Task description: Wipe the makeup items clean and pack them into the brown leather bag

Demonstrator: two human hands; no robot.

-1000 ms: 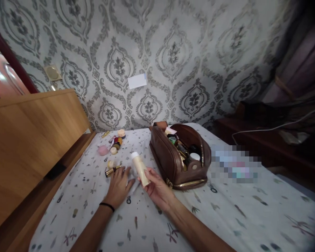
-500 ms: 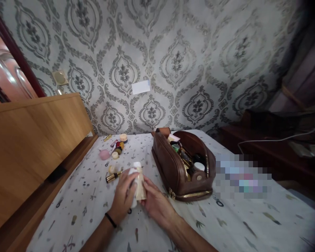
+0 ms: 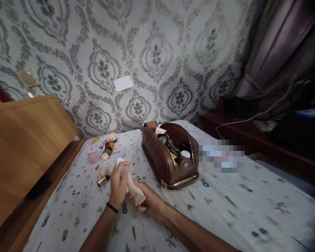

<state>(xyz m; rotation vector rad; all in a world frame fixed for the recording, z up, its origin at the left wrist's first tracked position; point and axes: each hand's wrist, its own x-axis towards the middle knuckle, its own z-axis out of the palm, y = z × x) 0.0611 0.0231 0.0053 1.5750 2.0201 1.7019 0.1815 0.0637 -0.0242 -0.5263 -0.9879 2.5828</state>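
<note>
A cream tube (image 3: 135,191) is held between both hands over the patterned sheet, its flat end toward the lower right. My right hand (image 3: 150,203) is wrapped round the tube's lower part. My left hand (image 3: 118,182) closes round its upper end, where a bit of white shows; the covered part is hidden. To the right stands an open brown leather bag (image 3: 157,157) filled with cosmetics, among them a white-lidded jar (image 3: 185,154). Just left of my left hand lies a black and gold tube (image 3: 103,180), beside a small cream-coloured jar (image 3: 102,171).
Farther back on the sheet (image 3: 76,203) lie a pink round container (image 3: 93,157), a small jar (image 3: 105,156), a peach-lidded jar (image 3: 112,137) and a gold tube (image 3: 96,139). A wooden panel (image 3: 34,140) borders the left. A blurred patch covers something right of the bag.
The view has turned right, shifting the scene left. The cream tube has tilted, its flat end now toward the lower right. My left hand has moved up round its upper end.
</note>
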